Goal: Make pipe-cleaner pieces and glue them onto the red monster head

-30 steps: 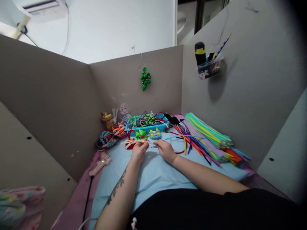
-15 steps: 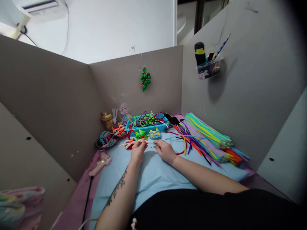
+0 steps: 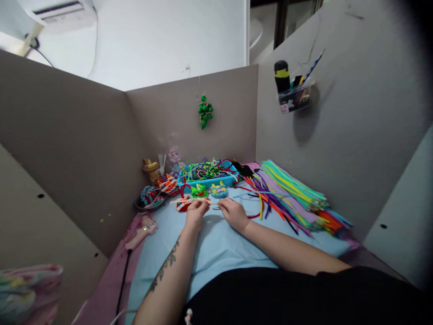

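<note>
Between my two hands stretches a cream pipe cleaner (image 3: 211, 202), partly twisted and thicker towards its left side. My left hand (image 3: 196, 214) pinches it, and a thin end sticks out past the fingers to the left. The fingers of my right hand (image 3: 234, 214) are closed on its other end. Just behind the hands sit a green fuzzy animal head (image 3: 199, 191), a light-blue and yellow fuzzy piece (image 3: 219, 190) and a red, white and orange fuzzy piece (image 3: 182, 204). The finger pads are too small to make out.
A blue basket (image 3: 206, 182) of tangled pipe cleaners stands at the back. Bundles of coloured pipe cleaners (image 3: 287, 189) lie right. On the left are a pink glue gun (image 3: 142, 233) with a black cord and a dark bowl (image 3: 149, 207). Grey partitions (image 3: 196, 140) enclose the table.
My right hand has shifted very slightly, its fingers now closer together on the pipe cleaner. My left hand stays nearly in place.
</note>
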`<state>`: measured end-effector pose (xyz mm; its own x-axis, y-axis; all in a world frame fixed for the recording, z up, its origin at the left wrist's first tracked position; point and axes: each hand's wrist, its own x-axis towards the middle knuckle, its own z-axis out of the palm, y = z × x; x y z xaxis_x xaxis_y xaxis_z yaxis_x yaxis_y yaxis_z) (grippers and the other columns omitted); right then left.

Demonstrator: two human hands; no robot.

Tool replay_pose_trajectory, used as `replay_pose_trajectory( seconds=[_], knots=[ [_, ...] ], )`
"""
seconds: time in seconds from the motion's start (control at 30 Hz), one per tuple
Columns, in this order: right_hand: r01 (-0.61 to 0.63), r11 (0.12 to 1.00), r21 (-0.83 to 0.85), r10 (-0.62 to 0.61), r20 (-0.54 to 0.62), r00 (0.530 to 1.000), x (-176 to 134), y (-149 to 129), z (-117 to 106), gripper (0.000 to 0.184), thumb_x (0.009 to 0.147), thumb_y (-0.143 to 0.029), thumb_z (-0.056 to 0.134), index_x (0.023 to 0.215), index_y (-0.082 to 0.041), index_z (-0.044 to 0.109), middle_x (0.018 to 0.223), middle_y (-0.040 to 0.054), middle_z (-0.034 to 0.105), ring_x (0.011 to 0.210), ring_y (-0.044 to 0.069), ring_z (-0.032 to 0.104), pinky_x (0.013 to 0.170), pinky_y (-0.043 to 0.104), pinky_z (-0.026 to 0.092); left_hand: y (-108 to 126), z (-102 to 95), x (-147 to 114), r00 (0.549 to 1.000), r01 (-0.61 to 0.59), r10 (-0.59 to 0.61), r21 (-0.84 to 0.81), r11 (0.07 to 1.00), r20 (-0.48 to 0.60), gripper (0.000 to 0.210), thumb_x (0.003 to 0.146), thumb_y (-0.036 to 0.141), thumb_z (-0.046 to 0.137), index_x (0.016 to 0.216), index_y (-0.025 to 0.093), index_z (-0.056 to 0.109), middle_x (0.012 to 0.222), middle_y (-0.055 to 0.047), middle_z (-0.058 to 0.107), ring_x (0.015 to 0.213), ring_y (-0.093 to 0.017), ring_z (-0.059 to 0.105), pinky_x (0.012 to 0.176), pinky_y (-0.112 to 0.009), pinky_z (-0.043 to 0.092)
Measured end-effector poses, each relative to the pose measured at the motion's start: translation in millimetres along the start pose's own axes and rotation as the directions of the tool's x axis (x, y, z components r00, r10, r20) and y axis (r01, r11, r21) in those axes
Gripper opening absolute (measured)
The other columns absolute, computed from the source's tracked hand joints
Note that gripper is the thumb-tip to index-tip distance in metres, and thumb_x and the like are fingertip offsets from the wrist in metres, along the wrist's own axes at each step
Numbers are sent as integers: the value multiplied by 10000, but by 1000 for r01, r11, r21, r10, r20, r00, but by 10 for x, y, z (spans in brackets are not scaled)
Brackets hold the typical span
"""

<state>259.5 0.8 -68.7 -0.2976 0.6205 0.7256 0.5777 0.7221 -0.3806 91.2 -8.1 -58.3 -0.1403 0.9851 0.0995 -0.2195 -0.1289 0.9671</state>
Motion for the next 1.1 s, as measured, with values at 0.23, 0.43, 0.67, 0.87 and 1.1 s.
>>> replay_pose_trajectory(
  seconds=[0.23,0.43,0.67,0.87,1.1],
  knots=[
    [11,1000,1,-11,15,1000,-2,10,17,187,884,-162,463,921,-202,643,850,52,668,791,176,630,718,253,460,27,32,-35,1000,-21,21,-26,999,7,274,691,363,738,809,127,663,846,-49,676,811,-170,628,749,-296,491],
    [-3,1000,31,3,0,1000,6,-1,30,204,874,-160,468,1016,-199,608,907,56,661,809,177,626,732,266,473,44,37,-30,999,-20,18,-73,997,-30,391,564,431,795,806,142,693,812,-74,700,797,-197,642,725,-286,476],
    [-12,998,67,14,-42,999,24,-5,24,141,843,-137,491,915,-189,600,881,58,619,815,180,606,749,278,479,63,12,-7,996,-22,13,-107,994,-87,354,674,394,748,910,148,655,934,-88,675,884,-198,631,752,-295,493],
    [2,997,78,4,-70,998,21,-4,8,129,854,-153,488,905,-195,598,866,59,611,817,190,594,752,292,474,32,33,3,996,-4,-6,-104,995,-92,293,880,302,545,1125,142,552,1110,-78,590,930,-191,602,784,-394,523],
    [18,996,83,-13,-63,998,22,15,16,154,880,-169,458,910,-199,606,846,59,623,786,185,606,723,280,477,16,43,10,996,-13,0,-151,988,-84,205,813,297,635,931,130,621,954,-54,651,837,-159,623,751,-330,517]
  ],
)
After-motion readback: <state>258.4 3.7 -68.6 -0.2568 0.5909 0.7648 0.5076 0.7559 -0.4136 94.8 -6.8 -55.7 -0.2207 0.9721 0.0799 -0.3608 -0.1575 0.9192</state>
